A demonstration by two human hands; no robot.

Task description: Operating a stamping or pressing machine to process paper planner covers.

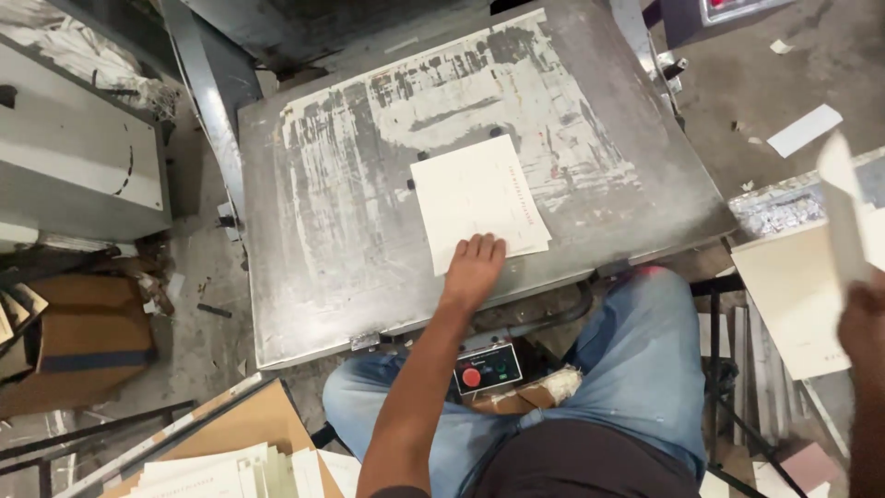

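Observation:
My left hand (473, 265) rests flat on the near edge of a white paper sheet (476, 195), which lies on the worn grey metal plate (350, 249) of a press. Small dark pins sit by the sheet's far and left edges. At the right edge of the view my right hand (865, 323) holds up a white card (841, 207), tilted on edge, above a stack of cream sheets (795, 295).
A control box with a red button (487, 369) hangs under the plate, between my knees in blue jeans. Stacked white cards (230, 470) lie at the lower left. Cardboard boxes (83, 337) stand on the left. Paper scraps (804, 130) litter the floor.

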